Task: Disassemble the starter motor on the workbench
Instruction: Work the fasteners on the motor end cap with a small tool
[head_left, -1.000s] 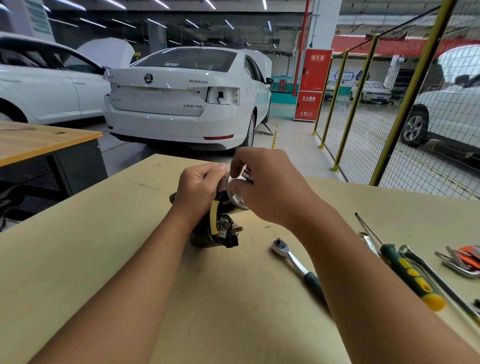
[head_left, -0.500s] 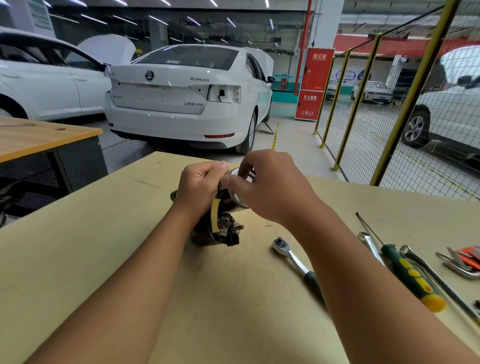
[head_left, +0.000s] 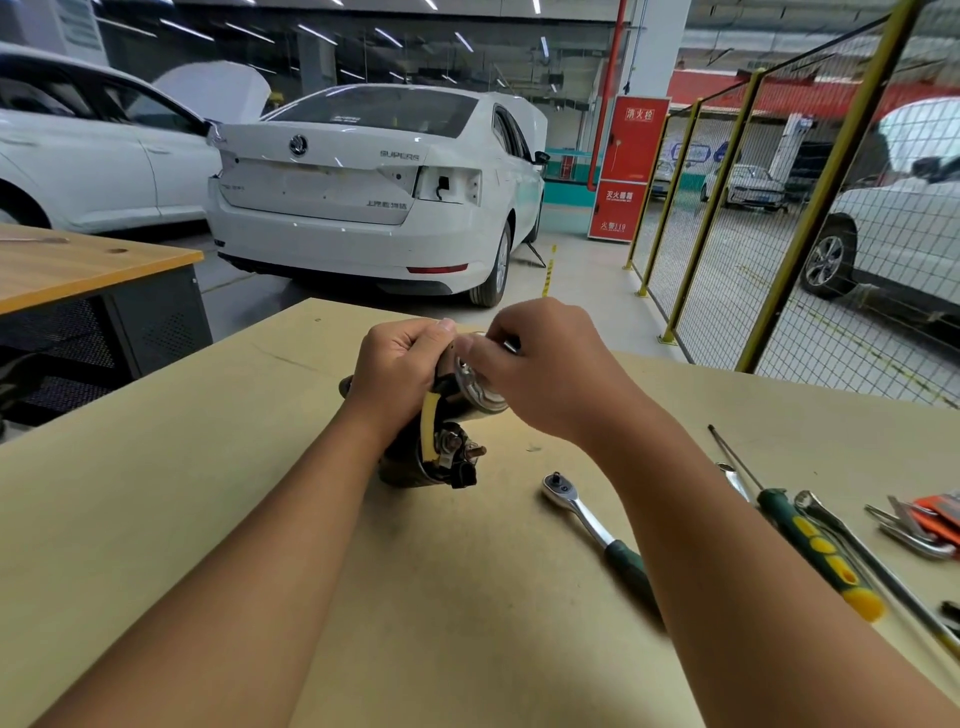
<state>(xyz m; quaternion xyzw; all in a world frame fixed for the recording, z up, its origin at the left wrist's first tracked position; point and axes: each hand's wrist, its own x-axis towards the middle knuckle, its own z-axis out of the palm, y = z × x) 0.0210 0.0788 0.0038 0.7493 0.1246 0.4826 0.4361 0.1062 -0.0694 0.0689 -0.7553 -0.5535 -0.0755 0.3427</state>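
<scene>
Two bare forearms, no sleeves in view. Left hand (head_left: 397, 371) & right hand (head_left: 540, 371): no gloves, rings, watch or bands visible. Nails short.

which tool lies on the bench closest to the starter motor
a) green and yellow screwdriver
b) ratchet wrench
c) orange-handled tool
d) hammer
b: the ratchet wrench lies on the workbench just right of the starter motor, while the green and yellow screwdriver and the orange-handled tool sit farther right; no hammer is visible.
</scene>
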